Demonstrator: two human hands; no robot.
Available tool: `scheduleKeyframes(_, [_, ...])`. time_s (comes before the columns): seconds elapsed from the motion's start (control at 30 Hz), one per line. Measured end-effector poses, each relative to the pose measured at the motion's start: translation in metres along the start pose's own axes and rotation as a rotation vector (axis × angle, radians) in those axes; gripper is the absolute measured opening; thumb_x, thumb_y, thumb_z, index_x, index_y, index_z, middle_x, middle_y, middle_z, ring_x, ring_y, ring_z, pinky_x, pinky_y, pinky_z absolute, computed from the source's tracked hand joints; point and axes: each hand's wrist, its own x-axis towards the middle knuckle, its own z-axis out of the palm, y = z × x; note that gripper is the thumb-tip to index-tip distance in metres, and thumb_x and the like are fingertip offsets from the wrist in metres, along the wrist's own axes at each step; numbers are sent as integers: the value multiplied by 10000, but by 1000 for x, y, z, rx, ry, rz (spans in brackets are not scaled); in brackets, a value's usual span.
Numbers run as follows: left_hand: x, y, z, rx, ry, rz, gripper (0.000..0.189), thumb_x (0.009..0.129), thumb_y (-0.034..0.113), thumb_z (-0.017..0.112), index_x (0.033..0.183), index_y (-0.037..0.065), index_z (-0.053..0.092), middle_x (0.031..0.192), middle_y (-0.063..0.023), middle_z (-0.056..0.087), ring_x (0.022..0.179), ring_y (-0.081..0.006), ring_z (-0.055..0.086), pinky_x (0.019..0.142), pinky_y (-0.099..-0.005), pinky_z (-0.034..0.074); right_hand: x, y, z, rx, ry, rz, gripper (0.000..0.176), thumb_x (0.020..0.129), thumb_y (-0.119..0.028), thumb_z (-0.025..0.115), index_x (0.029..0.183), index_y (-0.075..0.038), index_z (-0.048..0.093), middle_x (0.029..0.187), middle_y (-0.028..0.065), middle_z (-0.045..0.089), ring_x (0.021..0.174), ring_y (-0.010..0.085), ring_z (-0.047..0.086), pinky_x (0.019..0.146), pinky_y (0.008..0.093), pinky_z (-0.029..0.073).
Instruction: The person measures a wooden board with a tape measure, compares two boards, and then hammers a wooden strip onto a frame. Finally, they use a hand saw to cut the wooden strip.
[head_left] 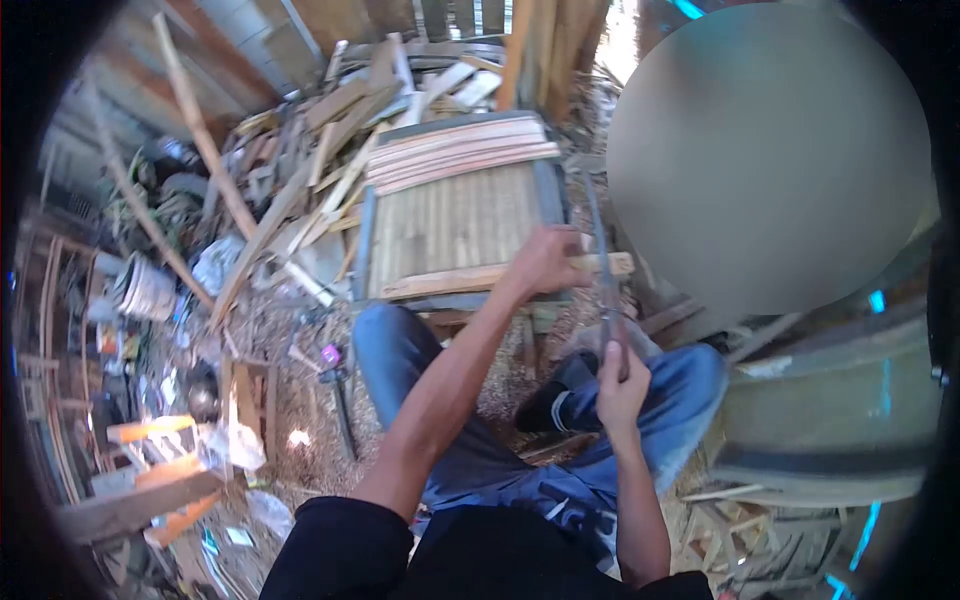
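My left hand is closed around a pale wooden strip. The strip lies across the near edge of a slatted wooden panel with a dark frame, and its end sticks out to the right of my fingers. My right hand grips the handle of a long, narrow-bladed tool. Its thin dark blade points away from me, upright in this view, and overlaps the strip's right end. Motion blur hides the blade's edge. Several pinkish wooden strips lie side by side across the panel's far end.
Scrap wood is heaped behind the panel. A hammer-like tool lies on the shavings left of my bent legs. Further left stands a white bucket. A curved wooden piece is at the right, below a grey blurred disc.
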Motion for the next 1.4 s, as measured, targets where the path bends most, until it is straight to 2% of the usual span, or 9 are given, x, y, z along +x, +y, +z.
scheduleKeyframes(0.2, [-2,-3,0,-107,-32,99,372,584,261,778,713,-39,601,712,-176,577,687,-334,591,612,-420,468,-3,-48,-32,-126,-78,94,364,969,-278,543,802,39,604,556,75,433,549,118,393,515,348,358])
scheduleKeyframes(0.27, [1,2,-7,-57,-100,24,382,584,270,774,709,-42,592,712,-177,574,695,-339,593,618,-425,463,-23,-48,-47,-199,-81,-1,401,993,-317,524,704,-40,549,532,-36,436,464,59,394,434,255,300])
scheduleKeyframes(0.3, [2,-10,-1,27,-50,140,390,577,281,776,717,-39,602,723,-170,591,698,-332,599,625,-418,475,-32,-41,-52,-205,-76,-14,401,993,-317,524,704,-40,549,532,-36,436,464,59,394,434,255,300])
scheduleKeyframes(0.43, [7,-18,2,11,-33,150,403,588,300,784,758,-36,639,750,-164,619,721,-318,616,649,-400,491,-49,-17,-49,-96,-88,33,390,996,-312,524,710,-48,543,534,-44,427,464,45,394,420,238,285])
scheduleKeyframes(0.53, [13,-11,-16,-100,-191,22,421,621,326,785,802,-39,682,775,-161,656,745,-293,640,685,-378,507,-45,-33,-41,-68,-97,19,399,999,-314,518,698,-53,518,526,-39,421,445,48,389,406,237,291])
scheduleKeyframes(0.6, [18,-6,-26,-103,-295,-35,429,657,364,770,863,-10,729,810,-159,711,731,-269,681,701,-357,530,-39,-53,-43,16,-112,147,402,1000,-311,513,690,-55,501,516,-32,419,420,60,381,396,244,300])
scheduleKeyframes(1.03, [4,-14,-26,-198,-249,-121,355,727,314,720,939,30,745,858,-149,726,744,-246,669,727,-343,518,-39,-67,-49,255,-187,227,410,995,-322,516,672,-71,492,502,-29,421,392,65,386,372,243,307])
scheduleKeyframes(1.2, [-11,-11,-21,-128,-209,-90,385,729,322,735,965,20,704,945,-146,693,872,-275,653,774,-376,501,-46,-67,-54,224,-202,277,436,1002,-337,503,671,-58,450,498,-10,394,398,72,368,382,246,311])
scheduleKeyframes(1.4, [-26,-17,-25,-150,-145,12,397,714,310,771,976,25,680,956,-132,652,829,-261,631,739,-369,498,-50,-55,-62,317,-212,276,426,994,-331,519,670,-62,454,505,-9,402,407,70,379,387,239,309])
